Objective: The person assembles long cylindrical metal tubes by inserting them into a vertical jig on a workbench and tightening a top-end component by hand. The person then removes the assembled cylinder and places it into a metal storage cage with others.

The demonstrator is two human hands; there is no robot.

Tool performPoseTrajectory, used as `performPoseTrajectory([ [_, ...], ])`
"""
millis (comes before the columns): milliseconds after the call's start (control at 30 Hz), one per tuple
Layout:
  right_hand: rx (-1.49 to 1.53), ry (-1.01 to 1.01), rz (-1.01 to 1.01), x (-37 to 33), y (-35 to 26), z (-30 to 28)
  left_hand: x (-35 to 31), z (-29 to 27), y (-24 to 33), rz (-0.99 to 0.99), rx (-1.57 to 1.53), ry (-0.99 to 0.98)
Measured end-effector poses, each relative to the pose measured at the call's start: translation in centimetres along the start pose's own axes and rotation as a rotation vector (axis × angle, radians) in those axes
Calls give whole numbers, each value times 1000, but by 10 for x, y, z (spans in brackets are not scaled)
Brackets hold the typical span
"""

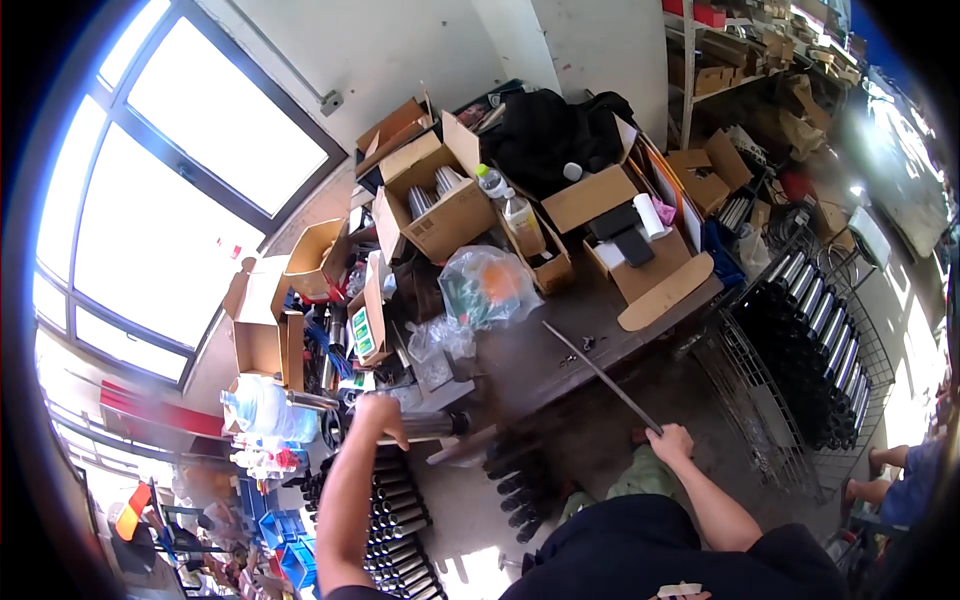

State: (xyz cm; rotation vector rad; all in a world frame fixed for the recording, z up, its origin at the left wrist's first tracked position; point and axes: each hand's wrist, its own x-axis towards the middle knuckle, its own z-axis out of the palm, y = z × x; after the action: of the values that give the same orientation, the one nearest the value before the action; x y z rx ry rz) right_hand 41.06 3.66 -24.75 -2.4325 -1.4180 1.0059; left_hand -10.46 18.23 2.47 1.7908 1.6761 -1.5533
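The right hand [672, 443] was closed around the near end of a thin metal rod [600, 375], just in front of the bench [522, 362]. The rod slanted away from the fist, its far tip over the bench; whether the two touched, I could not tell. The grasped end was hidden inside the fingers. The left hand [378, 415] was at a thick metal tube [432, 425] by the bench's left end; its fingers were partly out of sight, so I could not tell whether they gripped. Farther back on the bench sat a clear plastic bag [488, 287], its orange and green contents indistinct. Below the bench's left end, the left forearm partly covered rows of black tubes [400, 520].
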Motion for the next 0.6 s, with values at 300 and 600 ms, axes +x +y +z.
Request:
performPoseTrajectory([
  [300,996,-355,-10,95,-48,113,-93,-22,-2,-69,-80,198],
  [600,923,-230,-104,93,-65,160,-108,188,135,302,-2508,285],
])
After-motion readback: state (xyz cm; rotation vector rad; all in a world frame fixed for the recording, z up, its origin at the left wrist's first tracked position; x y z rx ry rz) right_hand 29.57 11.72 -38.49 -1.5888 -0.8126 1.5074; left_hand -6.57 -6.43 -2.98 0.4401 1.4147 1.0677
